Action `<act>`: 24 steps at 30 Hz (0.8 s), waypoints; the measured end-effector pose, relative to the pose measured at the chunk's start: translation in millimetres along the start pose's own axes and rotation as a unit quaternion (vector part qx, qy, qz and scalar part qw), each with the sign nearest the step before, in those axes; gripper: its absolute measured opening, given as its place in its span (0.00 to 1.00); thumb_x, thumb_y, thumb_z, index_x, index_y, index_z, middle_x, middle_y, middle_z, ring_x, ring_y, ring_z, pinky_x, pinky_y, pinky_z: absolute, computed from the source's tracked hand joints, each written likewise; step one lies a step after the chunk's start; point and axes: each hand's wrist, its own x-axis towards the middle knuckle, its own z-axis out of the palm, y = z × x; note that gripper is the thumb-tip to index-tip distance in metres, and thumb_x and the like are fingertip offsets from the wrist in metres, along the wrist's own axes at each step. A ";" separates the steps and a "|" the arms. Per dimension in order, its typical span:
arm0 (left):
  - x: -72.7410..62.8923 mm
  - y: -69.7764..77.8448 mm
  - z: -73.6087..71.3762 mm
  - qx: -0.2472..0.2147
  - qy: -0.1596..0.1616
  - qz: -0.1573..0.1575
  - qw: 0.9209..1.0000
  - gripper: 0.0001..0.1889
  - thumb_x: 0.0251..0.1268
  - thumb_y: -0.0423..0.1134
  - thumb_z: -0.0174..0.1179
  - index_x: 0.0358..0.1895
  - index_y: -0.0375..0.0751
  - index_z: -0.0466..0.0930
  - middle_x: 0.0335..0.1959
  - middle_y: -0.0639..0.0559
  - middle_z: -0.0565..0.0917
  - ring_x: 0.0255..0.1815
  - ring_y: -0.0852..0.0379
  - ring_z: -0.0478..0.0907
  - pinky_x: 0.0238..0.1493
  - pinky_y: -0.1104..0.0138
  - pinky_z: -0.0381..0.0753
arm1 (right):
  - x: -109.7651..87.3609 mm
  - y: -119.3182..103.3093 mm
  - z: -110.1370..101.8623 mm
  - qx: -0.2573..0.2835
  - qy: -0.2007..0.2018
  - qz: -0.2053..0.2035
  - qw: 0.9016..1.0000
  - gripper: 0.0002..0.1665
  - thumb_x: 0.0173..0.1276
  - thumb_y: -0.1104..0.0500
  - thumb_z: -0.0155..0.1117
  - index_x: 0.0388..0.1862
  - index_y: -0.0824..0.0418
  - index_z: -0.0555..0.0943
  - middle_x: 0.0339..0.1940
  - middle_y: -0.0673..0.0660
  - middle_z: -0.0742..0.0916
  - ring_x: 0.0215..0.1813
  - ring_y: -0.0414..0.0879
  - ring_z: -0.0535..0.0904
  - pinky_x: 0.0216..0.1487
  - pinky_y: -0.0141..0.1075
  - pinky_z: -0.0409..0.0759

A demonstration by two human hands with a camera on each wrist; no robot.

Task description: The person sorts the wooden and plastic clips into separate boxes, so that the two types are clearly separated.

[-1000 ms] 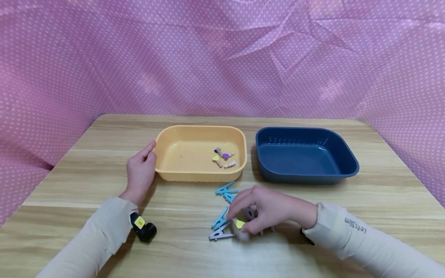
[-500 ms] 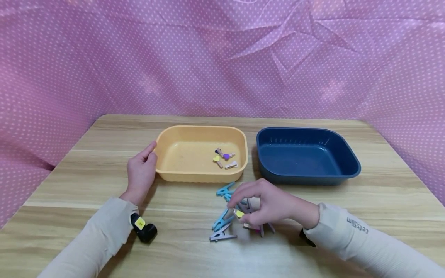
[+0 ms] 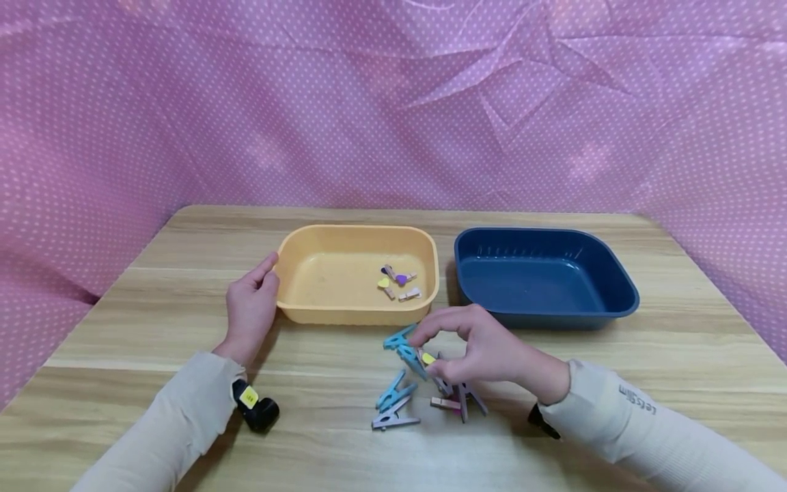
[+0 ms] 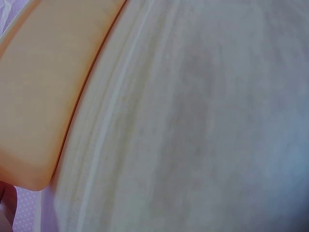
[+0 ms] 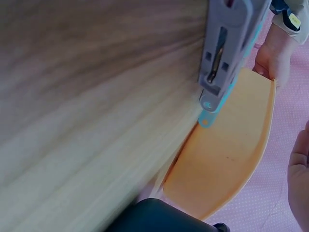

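My right hand pinches a mini wooden clothespin with a yellow heart between thumb and fingertips, just above a loose pile of clothespins. Around it lie light-blue clothespins, a grey clothespin, another grey one and a mini wooden clothespin with a pink part. At the left, my left hand holds the left rim of a yellow basin. Inside that basin, several mini clothespins with hearts lie towards the right. A large grey clothespin shows close up in the right wrist view.
To the right of the yellow basin stands a navy-blue basin. Both rest on a wooden table. Pink dotted cloth hangs behind and at the sides.
My right hand has lifted a little, away from me, with the yellow-heart clothespin, uncovering the grey and pink-marked clothespins beneath. The left hand stays at the yellow basin's rim.
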 end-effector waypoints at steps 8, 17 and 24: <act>-0.6 -0.1 -0.6 0.001 -0.003 -0.002 1.000 0.20 0.69 0.40 0.43 0.63 0.52 0.68 0.65 0.62 0.67 0.66 0.64 0.63 0.61 0.70 0.69 | 0.8 -4.3 -1.2 0.043 0.019 0.035 0.998 0.16 0.50 0.68 0.63 0.41 0.62 0.83 0.40 0.56 0.86 0.45 0.44 0.79 0.53 0.39 0.78; -0.8 -0.8 -0.5 -0.005 -0.002 0.000 1.000 0.20 0.69 0.39 0.43 0.63 0.51 0.68 0.65 0.61 0.67 0.65 0.64 0.63 0.60 0.70 0.69 | 3.1 -9.5 -4.3 0.055 0.044 0.052 0.996 0.16 0.51 0.70 0.63 0.42 0.66 0.82 0.42 0.58 0.85 0.48 0.45 0.78 0.54 0.36 0.78; -0.4 0.2 0.4 -0.002 0.000 -0.002 1.000 0.20 0.69 0.39 0.43 0.63 0.51 0.68 0.65 0.61 0.67 0.65 0.64 0.64 0.60 0.70 0.69 | 4.8 -11.8 -5.5 0.056 0.065 0.065 0.994 0.16 0.53 0.70 0.63 0.44 0.67 0.81 0.43 0.62 0.84 0.47 0.46 0.77 0.52 0.34 0.79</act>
